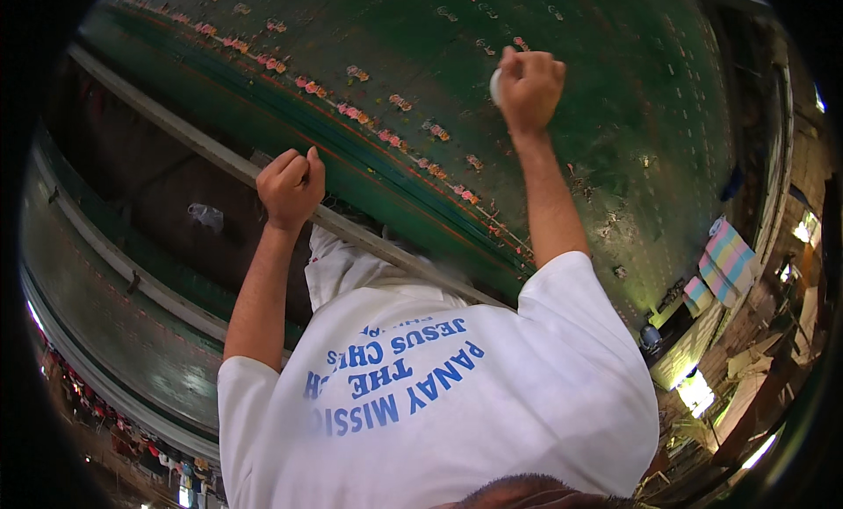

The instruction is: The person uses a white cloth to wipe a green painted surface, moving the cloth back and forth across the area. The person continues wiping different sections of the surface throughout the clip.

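Observation:
A wide green cloth [615, 114] is stretched in front of me, with rows of small pink and orange flower motifs [351, 112] running across it. My right hand [527, 86] is stretched out over the cloth, closed on a small white object [495, 87] that it holds against the fabric. My left hand [290, 188] grips the pale wooden bar [176, 131] along the cloth's near edge, fingers curled over it. My white shirt with blue print [457, 395] fills the lower middle of the view.
Below the bar lies a dark gap with a small white scrap [206, 216] in it. Another green strip and rail [114, 272] curve along the left. Folded pastel striped cloth [729, 259] lies at the right, beside bright lamps [695, 390].

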A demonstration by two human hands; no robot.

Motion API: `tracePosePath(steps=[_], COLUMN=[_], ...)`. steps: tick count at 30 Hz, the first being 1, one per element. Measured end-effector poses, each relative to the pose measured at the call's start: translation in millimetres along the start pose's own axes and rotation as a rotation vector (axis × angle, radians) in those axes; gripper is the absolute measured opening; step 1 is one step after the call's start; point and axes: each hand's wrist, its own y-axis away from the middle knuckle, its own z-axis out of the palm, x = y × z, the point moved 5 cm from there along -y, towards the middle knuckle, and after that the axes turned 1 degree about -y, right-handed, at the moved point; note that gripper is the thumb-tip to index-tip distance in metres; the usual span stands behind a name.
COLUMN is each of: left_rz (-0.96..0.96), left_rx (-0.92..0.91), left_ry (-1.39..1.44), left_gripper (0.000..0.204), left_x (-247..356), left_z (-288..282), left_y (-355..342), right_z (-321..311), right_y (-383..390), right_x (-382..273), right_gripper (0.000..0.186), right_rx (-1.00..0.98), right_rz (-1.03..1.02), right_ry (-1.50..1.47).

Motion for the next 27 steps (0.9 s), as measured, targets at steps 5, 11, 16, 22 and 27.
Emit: tracePosePath(steps=[5,11,16,22,27], left_rz=[0.028,0.007,0.016,0.007,-0.001], left_rx=[0.000,-0.013,-0.007,0.002,0.027], left_ry=[0.007,-0.049,-0.023,-0.045,-0.023], left_gripper=[0.048,0.046,0.047,0.046,0.044], left_x=[-3,-3,-4,-6,-6], left_z=[4,2,6,3,3], left_y=[-4,-2,-2,2,2], right_z=[-5,18,35,43,48], right_y=[-32,-4,-74,-72,-88], right_x=[85,2,87,20,62], right_gripper=[0.022,0.023,0.025,0.025,0.024], right_rx=[0.135,0.075,0.061,-0.008,0.069], right_rz=[0.201,-0.012,0.084,-0.020,0.169], right_ry=[0.326,0.089,0.330,0.178,0.288])
